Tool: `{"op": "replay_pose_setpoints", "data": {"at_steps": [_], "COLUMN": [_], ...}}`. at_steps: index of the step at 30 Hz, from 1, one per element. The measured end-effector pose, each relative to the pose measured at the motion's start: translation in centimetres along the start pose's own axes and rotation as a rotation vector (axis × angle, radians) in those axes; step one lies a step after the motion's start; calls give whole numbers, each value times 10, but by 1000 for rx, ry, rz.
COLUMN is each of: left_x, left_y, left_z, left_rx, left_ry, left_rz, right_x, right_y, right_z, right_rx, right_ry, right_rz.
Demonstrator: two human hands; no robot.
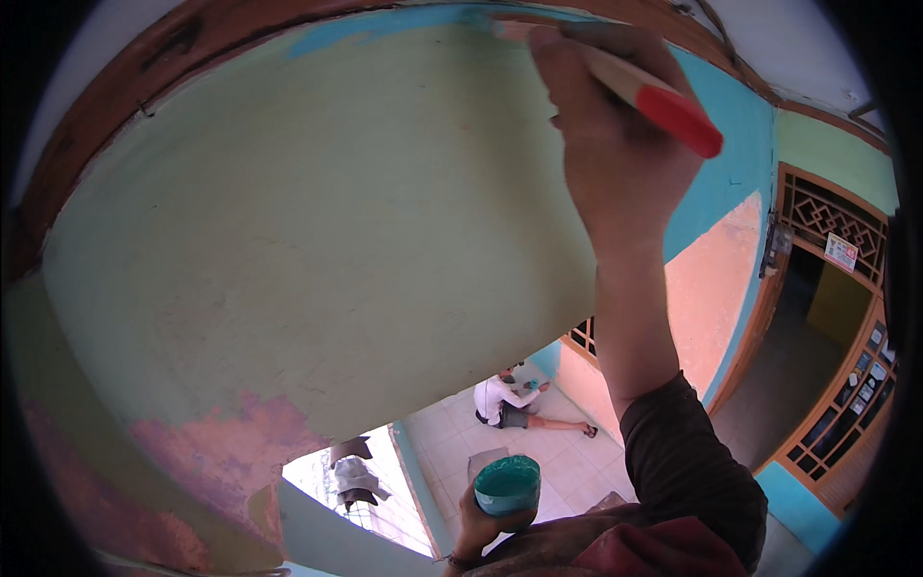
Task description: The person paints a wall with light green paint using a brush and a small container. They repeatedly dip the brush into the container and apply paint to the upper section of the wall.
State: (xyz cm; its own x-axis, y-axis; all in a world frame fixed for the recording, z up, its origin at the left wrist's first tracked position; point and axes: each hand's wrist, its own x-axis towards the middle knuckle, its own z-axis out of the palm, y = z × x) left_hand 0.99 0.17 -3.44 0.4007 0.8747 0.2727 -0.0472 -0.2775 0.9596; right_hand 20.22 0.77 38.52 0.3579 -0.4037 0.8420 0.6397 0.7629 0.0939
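My right hand (624, 108) is raised to the top of the wall and grips a paintbrush (678, 119) by its wooden handle, which ends in red. The brush head lies at the wall's upper edge, against a strip of blue paint (360, 32); its bristles are blurred. Below that strip spreads the pale green wall surface (324, 195). Low in the view, my left hand (479, 523) holds a teal cup (507, 487) from beneath and the side, its mouth tilted towards me. Teal paint coats the inside of the cup.
A brown trim board (115, 122) runs along the wall top under the ceiling. Far below, a person (501, 400) sits on the tiled floor (454, 436) beside a peach wall (714, 288). At right stands a doorway (771, 346); clothes (353, 476) hang beyond an opening.
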Motion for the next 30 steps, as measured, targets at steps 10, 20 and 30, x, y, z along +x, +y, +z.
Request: {"op": "replay_pose_setpoints", "data": {"at_steps": [10,20,30], "left_x": [1,-4,-8], "left_y": [-3,7,10], "left_z": [-4,-5,0], "left_rx": [-32,3,-20], "left_ry": [27,57,84], "left_rz": [-6,-9,10], "right_x": [-14,-18,-21], "right_y": [-13,-23,-29], "right_z": [53,40,85], "right_rx": [-79,-45,37], "right_ry": [-124,-116,-91], "right_rz": [-246,-286,-153]}}
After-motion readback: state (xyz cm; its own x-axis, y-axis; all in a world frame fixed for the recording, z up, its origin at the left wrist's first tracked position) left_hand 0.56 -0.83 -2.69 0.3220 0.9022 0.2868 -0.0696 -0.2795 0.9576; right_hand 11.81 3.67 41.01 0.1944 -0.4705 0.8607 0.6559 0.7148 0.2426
